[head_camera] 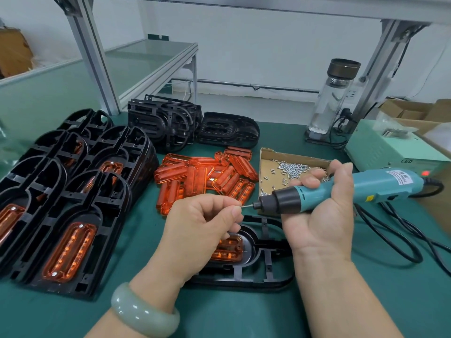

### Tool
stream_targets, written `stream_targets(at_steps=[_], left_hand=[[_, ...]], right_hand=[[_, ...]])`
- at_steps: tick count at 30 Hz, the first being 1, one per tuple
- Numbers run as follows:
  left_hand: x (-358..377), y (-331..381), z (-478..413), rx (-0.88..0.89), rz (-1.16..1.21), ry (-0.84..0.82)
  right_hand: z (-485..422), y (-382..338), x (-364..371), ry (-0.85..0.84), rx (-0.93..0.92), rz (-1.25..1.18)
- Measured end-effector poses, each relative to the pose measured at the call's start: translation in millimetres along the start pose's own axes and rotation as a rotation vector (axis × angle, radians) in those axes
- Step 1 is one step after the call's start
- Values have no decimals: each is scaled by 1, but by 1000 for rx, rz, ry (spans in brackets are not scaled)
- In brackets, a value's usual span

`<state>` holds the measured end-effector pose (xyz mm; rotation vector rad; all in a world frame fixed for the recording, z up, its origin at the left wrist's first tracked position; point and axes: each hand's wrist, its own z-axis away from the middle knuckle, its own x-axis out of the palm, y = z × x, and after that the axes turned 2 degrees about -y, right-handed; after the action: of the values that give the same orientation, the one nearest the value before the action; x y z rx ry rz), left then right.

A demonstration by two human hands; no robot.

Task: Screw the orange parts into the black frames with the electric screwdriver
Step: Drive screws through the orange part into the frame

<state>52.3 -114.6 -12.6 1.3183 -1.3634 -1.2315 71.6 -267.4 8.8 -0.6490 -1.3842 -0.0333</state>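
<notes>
Screw (242, 207), light, likely slippery: above the black frame (266, 264), our left hand (202, 223) is pinching it, right hand (324, 211) gripping the electric screwdriver (341, 189).

electric screwdriver (341, 189): teal body, black nose, white label. orange parts (205, 176): clear orange, ribbed with fine lines; black frames (73, 181), left edge of the desk (366, 301): plain black; desk: dark green. screws (292, 168): silver, in brown cardboard tray (268, 157); bangle (144, 313): milky pale green; power box (380, 147), right edge: mint green, red lamp (425, 173).
</notes>
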Motion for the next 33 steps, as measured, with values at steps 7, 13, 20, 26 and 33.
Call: stream_targets(at_steps=[7, 13, 20, 26, 33], left_hand=[[-10, 4, -1, 55, -99, -59], [-31, 0, -7, 127, -657, -57], [-25, -1, -3, 113, -1004, -358], [-15, -3, -1, 150, -1001, -382], [-15, -6, -1, 129, -971, -389]], right_hand=[[-2, -7, -3, -28, -7, 20], [-8, -14, -4, -12, -46, 79], [-13, -16, -7, 19, -45, 185], [-14, -16, -8, -9, -48, 243], [-12, -17, -8, -58, -74, 316]])
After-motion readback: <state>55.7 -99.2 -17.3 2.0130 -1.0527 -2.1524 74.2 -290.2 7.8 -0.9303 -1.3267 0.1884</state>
